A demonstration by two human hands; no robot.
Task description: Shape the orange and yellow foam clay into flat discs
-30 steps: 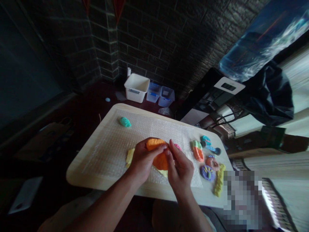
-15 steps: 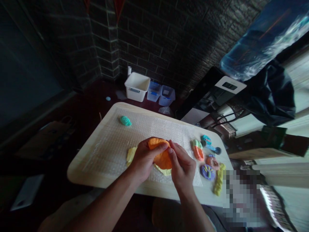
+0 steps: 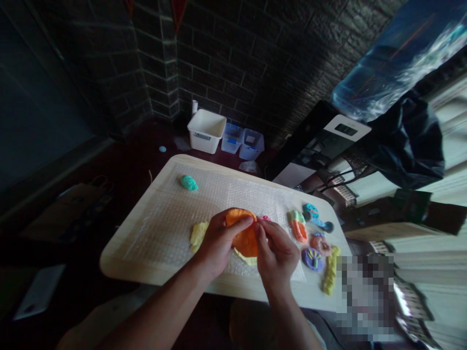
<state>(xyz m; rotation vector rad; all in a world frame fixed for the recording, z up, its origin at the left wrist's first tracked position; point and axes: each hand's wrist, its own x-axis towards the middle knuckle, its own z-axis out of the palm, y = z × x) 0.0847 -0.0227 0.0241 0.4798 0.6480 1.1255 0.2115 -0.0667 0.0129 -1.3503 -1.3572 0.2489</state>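
Observation:
Between my two hands is a flattened piece of orange modelling clay, bent over at its upper edge. My left hand is closed on its left side, thumb lying across the front. The fingers of my right hand pinch its right edge near the top. Under and beside the hands, pale yellow clay lies on the bubble wrap, partly covered by my left hand. A bit of pink clay shows just behind my right fingers.
A green clay lump sits at the table's far left. Along the right side lie an orange-and-green clay piece, a blue one, a purple disc and a yellow strip. Bins stand on the floor beyond the table.
My right hand has shifted slightly at the clay's edge, its fingers curling more. More of the pink clay shows behind it. The left hand keeps its hold.

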